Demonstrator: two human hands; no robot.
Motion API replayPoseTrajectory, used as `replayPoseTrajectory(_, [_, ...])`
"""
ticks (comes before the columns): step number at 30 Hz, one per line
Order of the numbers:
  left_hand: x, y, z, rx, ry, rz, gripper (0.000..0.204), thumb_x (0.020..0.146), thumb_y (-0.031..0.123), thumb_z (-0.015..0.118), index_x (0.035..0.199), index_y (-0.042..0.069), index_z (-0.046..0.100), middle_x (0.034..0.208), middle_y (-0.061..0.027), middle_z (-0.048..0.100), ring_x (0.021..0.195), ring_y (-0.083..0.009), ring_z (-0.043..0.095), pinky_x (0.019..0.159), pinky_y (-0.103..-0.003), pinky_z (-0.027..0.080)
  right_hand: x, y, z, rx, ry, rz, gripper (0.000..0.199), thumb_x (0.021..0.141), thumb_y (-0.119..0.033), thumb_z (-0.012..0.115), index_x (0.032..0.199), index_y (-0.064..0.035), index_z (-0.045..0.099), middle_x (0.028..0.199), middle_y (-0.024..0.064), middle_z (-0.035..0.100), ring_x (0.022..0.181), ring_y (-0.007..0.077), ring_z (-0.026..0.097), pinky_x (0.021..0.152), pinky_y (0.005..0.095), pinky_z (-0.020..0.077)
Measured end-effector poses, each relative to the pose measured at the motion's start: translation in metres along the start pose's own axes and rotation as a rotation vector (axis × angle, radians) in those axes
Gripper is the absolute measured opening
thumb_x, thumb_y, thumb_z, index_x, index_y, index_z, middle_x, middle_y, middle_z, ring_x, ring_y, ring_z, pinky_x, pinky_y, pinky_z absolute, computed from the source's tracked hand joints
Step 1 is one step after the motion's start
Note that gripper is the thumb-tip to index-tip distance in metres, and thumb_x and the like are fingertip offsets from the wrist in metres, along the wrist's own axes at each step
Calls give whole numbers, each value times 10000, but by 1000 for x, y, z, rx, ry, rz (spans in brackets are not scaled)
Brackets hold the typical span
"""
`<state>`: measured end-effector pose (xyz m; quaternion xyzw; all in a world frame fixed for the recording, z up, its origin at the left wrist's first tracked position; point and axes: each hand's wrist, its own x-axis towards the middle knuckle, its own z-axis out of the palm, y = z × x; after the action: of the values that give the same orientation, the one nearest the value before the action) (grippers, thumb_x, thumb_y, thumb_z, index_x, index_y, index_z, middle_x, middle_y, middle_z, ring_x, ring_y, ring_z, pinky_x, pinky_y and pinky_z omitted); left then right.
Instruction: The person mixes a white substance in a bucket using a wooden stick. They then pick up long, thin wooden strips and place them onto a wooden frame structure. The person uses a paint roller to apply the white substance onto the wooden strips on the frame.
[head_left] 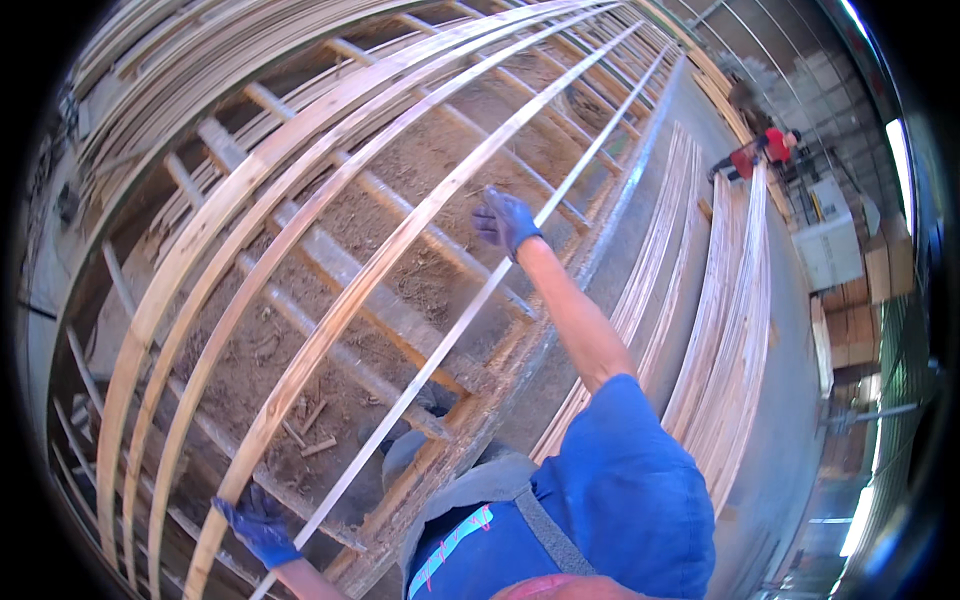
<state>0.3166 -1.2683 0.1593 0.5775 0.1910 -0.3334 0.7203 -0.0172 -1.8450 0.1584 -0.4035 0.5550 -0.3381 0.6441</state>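
My left hand (256, 527), in a dark blue-purple glove, is at the near end of a long wooden board (402, 243). Its fingers reach over the board's edge and look stretched apart, not wrapped round it. Farther along, my right hand (506, 221), gloved the same way, hovers between that board and a thin pale wooden strip (411, 389). Its fingers are spread and hold nothing; the right wrist crosses above the strip. More long boards (218, 203) run side by side to the left. All rest across the metal bars (330, 262) of a long frame.
Wood scraps (318, 446) and debris lie beneath the bars. A worn ledge (400, 505) edges the frame by my body. Long stacks of planks (722, 330) cover part of the floor at right, where a person in red (770, 147) stands at the far end. More lumber (190, 85) is piled at far left.
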Motion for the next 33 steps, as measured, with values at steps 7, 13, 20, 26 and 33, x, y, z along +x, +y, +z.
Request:
replayPoseTrajectory(7, [-102,-4,30,-107,50,89,724,954,500,472,1387,-68,354,1358,-198,487,1250,-379,437,1090,-487,284,91,-24,-15,274,125,-118,296,902,-400,618,1043,-140,609,873,54,675,696,200,648,601,382,538])
replayPoseTrajectory(13, [-79,-58,-41,-240,106,48,591,844,566,609,1190,88,569,1003,-200,683,823,-326,675,644,-429,535,2,-78,-40,238,164,-257,233,902,-313,631,866,-83,606,681,60,612,521,173,585,442,319,477])
replayPoseTrajectory(20, [-98,-81,-32,-170,110,154,747,822,673,552,1268,75,505,1123,-174,638,957,-309,622,766,-443,486,-86,-58,-66,206,156,-371,209,904,-288,625,841,-91,593,652,34,587,483,136,554,428,281,465])
replayPoseTrajectory(26, [-106,-94,-55,-189,16,166,739,833,633,562,1296,61,496,1211,-172,590,1071,-316,564,892,-460,424,-150,-3,-85,186,171,-320,193,928,-293,598,930,-101,605,746,43,624,580,162,623,505,326,535])
replayPoseTrajectory(33, [-121,-111,-97,-252,-85,222,733,845,587,574,1329,44,486,1314,-170,535,1202,-325,496,1039,-480,351,-124,94,-130,60,17,-158,221,948,-287,573,1033,-91,627,863,77,672,722,208,681,622,372,576])
